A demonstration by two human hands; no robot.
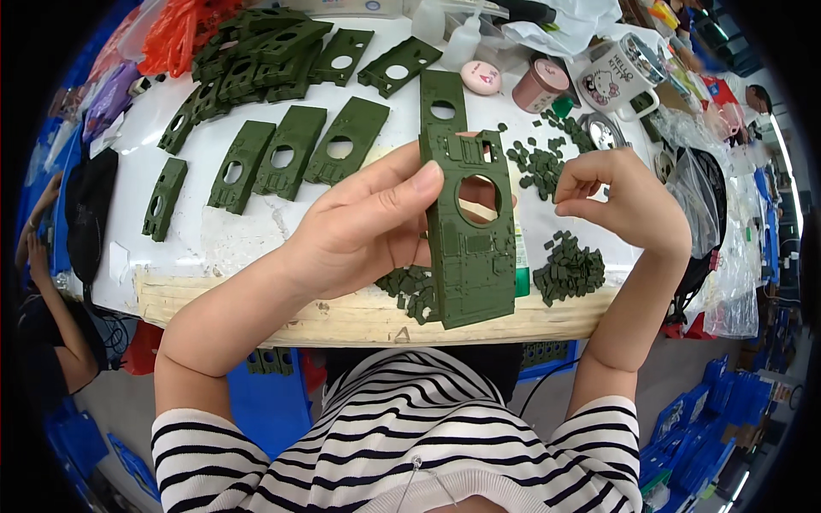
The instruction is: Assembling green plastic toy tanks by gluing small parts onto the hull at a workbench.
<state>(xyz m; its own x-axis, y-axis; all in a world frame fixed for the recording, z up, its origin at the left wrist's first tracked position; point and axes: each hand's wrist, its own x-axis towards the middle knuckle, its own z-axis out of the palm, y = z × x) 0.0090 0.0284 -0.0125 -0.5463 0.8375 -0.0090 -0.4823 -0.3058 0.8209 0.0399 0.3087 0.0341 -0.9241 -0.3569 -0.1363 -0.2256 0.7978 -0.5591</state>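
My left hand [363,205] grips a dark green plastic model vehicle hull [475,269], thumb along its left edge. The hull is held upright above the front of the table and has a large round hole and a small square opening. To its right, my right hand [633,201] is raised with thumb and fingertips pinched together; anything between them is too small to make out. Close by lies a loose pile of small green pieces [540,169], with another heap [571,269] nearer me. A third heap [406,289] is partly hidden behind the hull.
Several more green hulls [286,154] lie in a row at left, with a stack [256,64] behind. A mug [617,79], a pink jar [540,85] and a squeeze bottle [463,43] stand at the back right. A wooden strip [214,299] edges the table. Another person's arm [64,316] shows far left.
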